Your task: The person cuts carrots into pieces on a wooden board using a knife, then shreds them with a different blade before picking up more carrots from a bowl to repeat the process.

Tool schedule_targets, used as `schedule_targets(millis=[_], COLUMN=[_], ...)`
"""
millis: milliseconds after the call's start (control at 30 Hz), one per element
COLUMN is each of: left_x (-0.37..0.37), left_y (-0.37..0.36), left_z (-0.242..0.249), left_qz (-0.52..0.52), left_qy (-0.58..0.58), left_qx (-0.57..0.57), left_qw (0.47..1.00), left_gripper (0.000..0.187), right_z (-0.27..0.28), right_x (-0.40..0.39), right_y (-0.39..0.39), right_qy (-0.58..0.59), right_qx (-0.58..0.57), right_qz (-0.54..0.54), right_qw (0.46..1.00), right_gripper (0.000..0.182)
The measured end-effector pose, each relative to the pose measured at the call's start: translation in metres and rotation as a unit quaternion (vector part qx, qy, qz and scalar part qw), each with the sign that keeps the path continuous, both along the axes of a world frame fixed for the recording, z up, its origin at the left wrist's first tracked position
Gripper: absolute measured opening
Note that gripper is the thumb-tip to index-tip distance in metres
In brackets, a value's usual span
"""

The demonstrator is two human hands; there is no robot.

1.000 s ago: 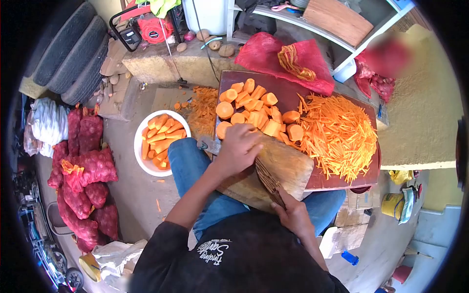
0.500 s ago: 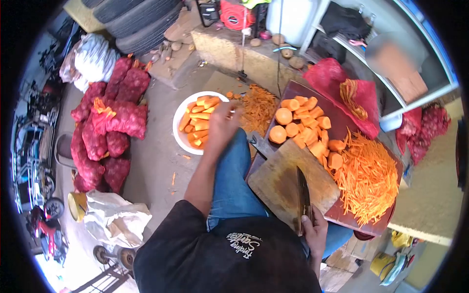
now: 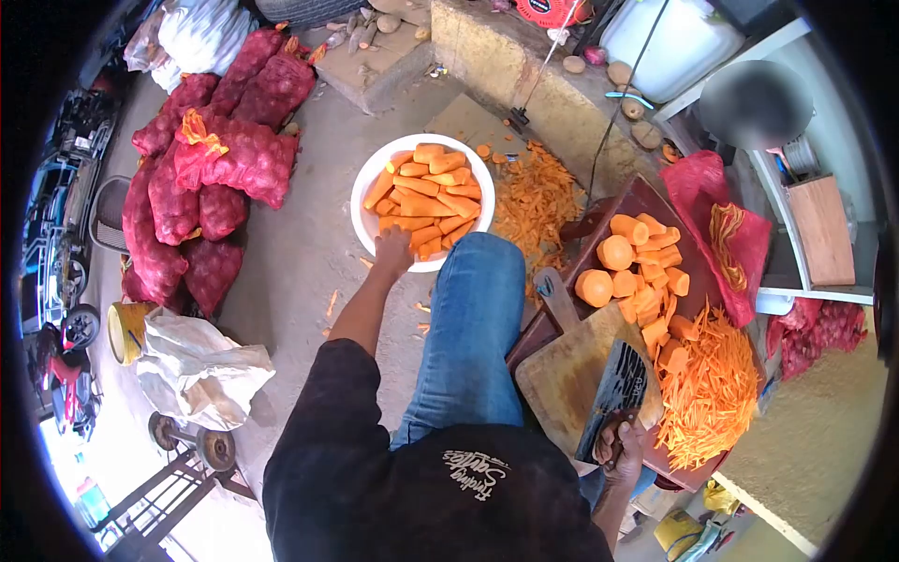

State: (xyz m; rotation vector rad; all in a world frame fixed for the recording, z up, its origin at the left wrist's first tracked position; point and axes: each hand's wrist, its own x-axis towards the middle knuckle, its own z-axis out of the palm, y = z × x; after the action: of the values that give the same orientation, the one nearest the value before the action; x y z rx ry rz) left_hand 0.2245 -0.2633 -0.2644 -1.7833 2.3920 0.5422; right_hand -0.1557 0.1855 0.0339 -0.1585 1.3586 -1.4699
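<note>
My left hand (image 3: 394, 249) is at the near rim of a white bowl (image 3: 360, 204) filled with peeled carrots (image 3: 423, 206). Its fingers are closed over one carrot at the bowl's near left side. Wrapped round a knife handle, my right hand (image 3: 622, 444) is low over the wooden cutting board (image 3: 552, 379). The knife (image 3: 613, 386) has a wide dark blade, which lies over the board with its broad face showing. Beyond the board are thick carrot chunks (image 3: 618, 253), and a heap of shredded carrot (image 3: 712, 393) lies to the right.
Carrot peelings (image 3: 536, 201) cover the floor right of the bowl. Red mesh sacks (image 3: 239, 159) are piled at the left, near a white sack (image 3: 201, 365). A red mesh bag (image 3: 716, 234) rests by the table's far edge, and a shelf unit (image 3: 824, 225) stands at the right.
My left hand has moved from the bowl's right side to its near left rim, onto a carrot. The knife has rolled, so its broad face shows. The whole view has shifted.
</note>
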Motion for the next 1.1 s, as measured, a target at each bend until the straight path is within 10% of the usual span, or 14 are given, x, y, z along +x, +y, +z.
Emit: schedule_targets(millis=[300, 533, 700, 733, 833, 933, 1100], left_x=[0.009, -0.05, -0.14, -0.152, -0.199, -0.221, -0.231], left_y=[-0.042, 0.014, 0.099, 0.118, 0.185, 0.225, 0.24], left_z=[0.013, 0.193, 0.298, 0.304, 0.302, 0.273, 0.262], left_qz=[0.086, 0.215, 0.076, 0.031, -0.114, -0.364, -0.458], left_qy=[0.178, 0.594, 0.699, 0.623, 0.625, 0.473, 0.478], left_qx=[-0.125, -0.026, 0.022, 0.029, 0.094, -0.097, -0.006], left_qw=[0.972, 0.775, 0.711, 0.781, 0.766, 0.797, 0.75], left_gripper=[0.02, 0.024, 0.028, 0.029, 0.028, 0.027, 0.026], right_z=[-0.001, -0.002, -0.002, -0.004, 0.014, 0.025, 0.043], right_x=[0.002, 0.004, 0.015, 0.017, 0.023, 0.026, 0.032], right_y=[0.0, 0.004, 0.017, 0.025, 0.047, 0.072, 0.099], right_qy=[0.01, -0.004, -0.01, -0.008, 0.043, 0.126, 0.188], right_qx=[-0.01, -0.026, -0.092, -0.093, -0.065, -0.009, 0.062], right_qz=[0.003, -0.009, -0.048, -0.06, -0.092, -0.106, -0.062], right_qw=[1.0, 1.0, 0.995, 0.994, 0.993, 0.986, 0.978], right_gripper=[0.039, 0.039, 0.037, 0.036, 0.03, 0.022, 0.02])
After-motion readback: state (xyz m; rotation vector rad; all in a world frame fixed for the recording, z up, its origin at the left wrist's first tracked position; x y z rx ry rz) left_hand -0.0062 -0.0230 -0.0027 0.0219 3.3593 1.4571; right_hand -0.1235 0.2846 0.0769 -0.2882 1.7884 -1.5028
